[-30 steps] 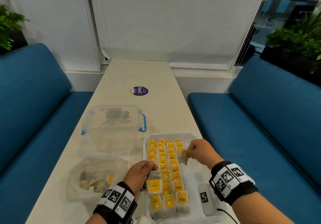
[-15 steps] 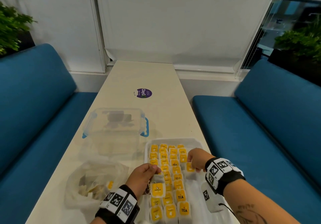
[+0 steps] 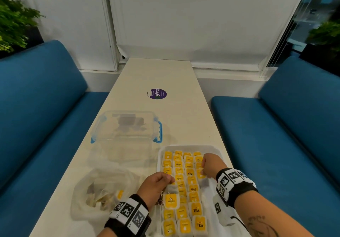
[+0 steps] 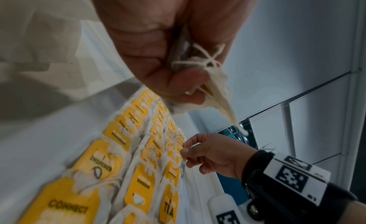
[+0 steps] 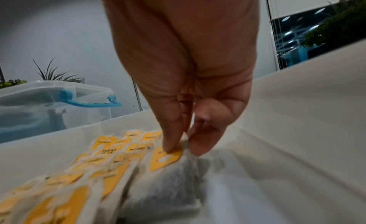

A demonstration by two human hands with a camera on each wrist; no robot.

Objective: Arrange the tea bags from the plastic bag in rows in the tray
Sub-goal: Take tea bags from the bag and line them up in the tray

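Observation:
A white tray (image 3: 219, 149) at the table's near right holds several rows of tea bags with yellow tags (image 3: 191, 179). My left hand (image 3: 156, 183) hovers over the tray's left side and grips a tea bag (image 3: 172, 195) by its top, strings bunched in the fist (image 4: 198, 60). My right hand (image 3: 209, 165) is low in the tray's right column, thumb and forefinger pinching the top of a tea bag (image 5: 168, 158) that lies on the tray floor. A crumpled plastic bag (image 3: 103, 190) with more tea bags lies left of the tray.
A clear lidded box with blue clips (image 3: 127, 128) stands behind the plastic bag. A purple round sticker (image 3: 157, 93) sits mid-table. Blue benches (image 3: 276, 135) flank the narrow table. A white tagged device (image 3: 219, 207) rests in the tray under my right wrist.
My right hand has come down and nearer with its tea bag, laying it into the tray's right column. My left hand has kept holding its tea bag over the left rows.

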